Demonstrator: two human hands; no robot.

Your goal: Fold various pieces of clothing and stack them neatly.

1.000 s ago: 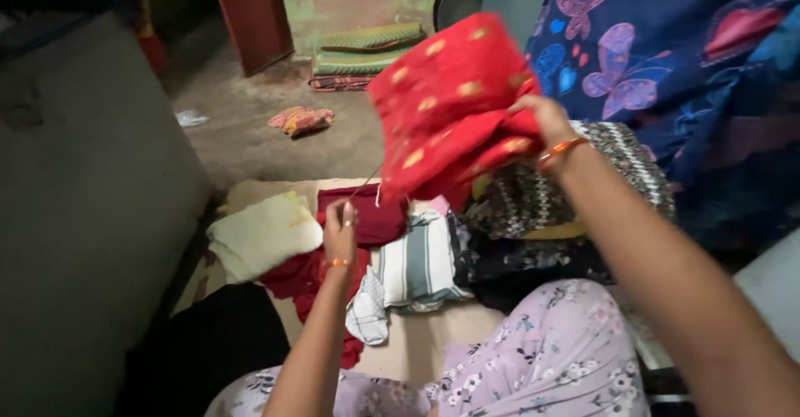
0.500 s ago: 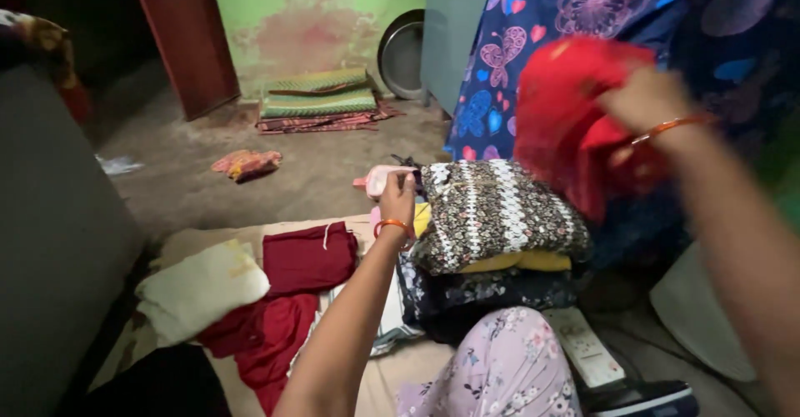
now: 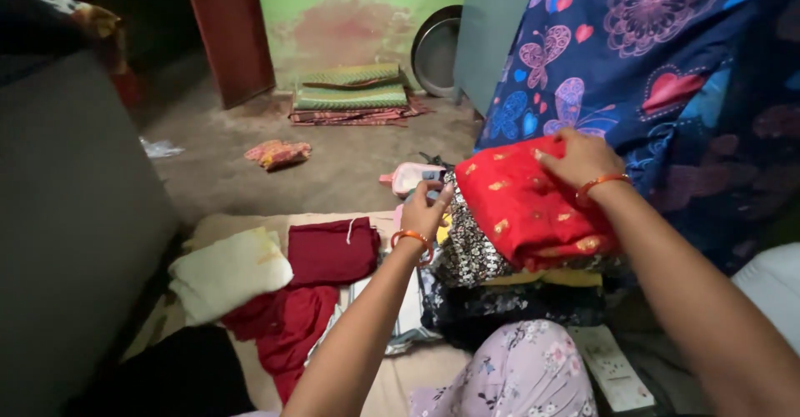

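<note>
The right hand [image 3: 581, 160] pressed the folded red cloth with gold dots [image 3: 525, 204] flat on the pile of folded clothes [image 3: 500, 288]; the left hand [image 3: 426, 209] pinched something small. It was best to keep edges lined up.

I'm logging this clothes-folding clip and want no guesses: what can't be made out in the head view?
- Stack under the red cloth: lower garments mostly covered.
- Right hand: palm pressed flat on the cloth, grip unclear.
- Left hand: fingertip contents too small.
- Pink object: partly hidden by the left hand.

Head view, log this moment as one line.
right hand: pressing red gold-dotted cloth onto folded clothes stack | left hand: at stack's edge, grip unclear | maroon cloth: beside stack
</note>
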